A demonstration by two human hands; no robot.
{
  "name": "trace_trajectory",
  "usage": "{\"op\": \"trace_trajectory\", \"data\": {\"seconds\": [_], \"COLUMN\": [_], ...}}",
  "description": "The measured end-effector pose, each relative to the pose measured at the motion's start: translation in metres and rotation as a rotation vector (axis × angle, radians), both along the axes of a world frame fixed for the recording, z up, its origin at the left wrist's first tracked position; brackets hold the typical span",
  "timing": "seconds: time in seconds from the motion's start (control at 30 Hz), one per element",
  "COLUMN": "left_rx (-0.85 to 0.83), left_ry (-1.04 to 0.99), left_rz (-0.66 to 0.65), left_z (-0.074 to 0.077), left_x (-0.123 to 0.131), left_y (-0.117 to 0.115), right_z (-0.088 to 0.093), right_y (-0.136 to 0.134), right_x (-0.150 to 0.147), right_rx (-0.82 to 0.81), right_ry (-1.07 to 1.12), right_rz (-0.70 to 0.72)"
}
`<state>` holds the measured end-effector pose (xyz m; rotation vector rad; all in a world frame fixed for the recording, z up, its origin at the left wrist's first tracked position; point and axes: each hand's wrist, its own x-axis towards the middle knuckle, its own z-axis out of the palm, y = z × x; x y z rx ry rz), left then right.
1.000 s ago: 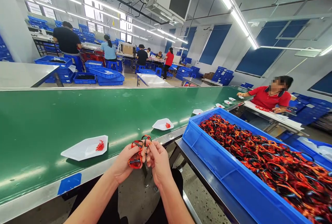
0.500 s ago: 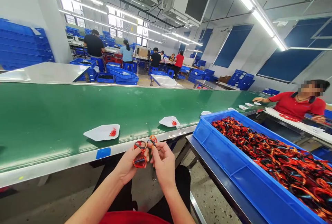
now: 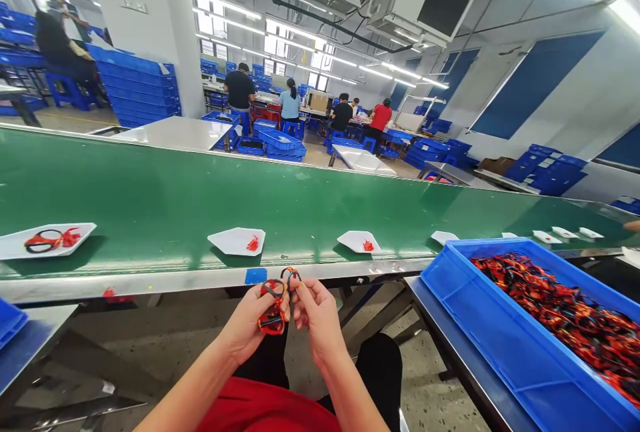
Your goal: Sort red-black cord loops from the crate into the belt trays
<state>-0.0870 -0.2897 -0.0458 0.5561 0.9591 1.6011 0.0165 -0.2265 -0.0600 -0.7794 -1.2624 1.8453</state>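
Head view, left to right: on the green conveyor belt (image 3: 150,179) lies a white tray (image 3: 80,235) carrying a black-and-red cord loop (image 3: 50,241). Next comes a second white tray (image 3: 223,240) with a small red scrap (image 3: 253,243), then a third white tray (image 3: 349,239) with another red scrap (image 3: 368,246).

Below the belt's metal edge, just under a patch of blue tape (image 3: 255,276), we hold a small bundle of red-and-black cord loops (image 3: 273,305) above our lap and red shirt (image 3: 265,409). Our left hand (image 3: 247,322) grips its lower part, closed around it, while our right hand (image 3: 319,317) pinches its upper loop.

Further right, a blue plastic crate (image 3: 505,325) on a metal bench (image 3: 450,339) brims with tangled red-and-black loops (image 3: 560,305). Beyond the belt, co-workers (image 3: 290,104) sit among stacked blue crates (image 3: 137,89).
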Motion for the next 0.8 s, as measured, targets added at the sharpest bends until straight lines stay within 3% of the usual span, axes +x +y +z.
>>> {"op": "trace_trajectory", "data": {"seconds": [0.2,0.37,0.5,0.67,0.8], "left_rx": [-0.032,-0.014,-0.010,-0.011,0.001], "left_ry": [-0.004,-0.041,-0.051,-0.044,-0.050], "left_rz": [0.074,0.018,0.049,0.066,0.080], "left_z": [-0.011,-0.014,-0.014,-0.016,-0.019], "left_x": [-0.017,-0.020,-0.021,-0.027,-0.031], "left_y": [-0.011,-0.021,-0.027,-0.032,-0.035], "right_z": [-0.003,-0.005,-0.008,-0.011,-0.011], "right_y": [-0.009,-0.010,-0.013,-0.016,-0.015], "right_x": [-0.009,-0.018,-0.024,-0.029,-0.033], "right_rx": [0.254,0.016,-0.153,-0.195,-0.118], "right_ry": [-0.120,-0.036,0.026,0.054,0.003], "right_rz": [0.003,0.111,0.179,0.210,0.206]}}
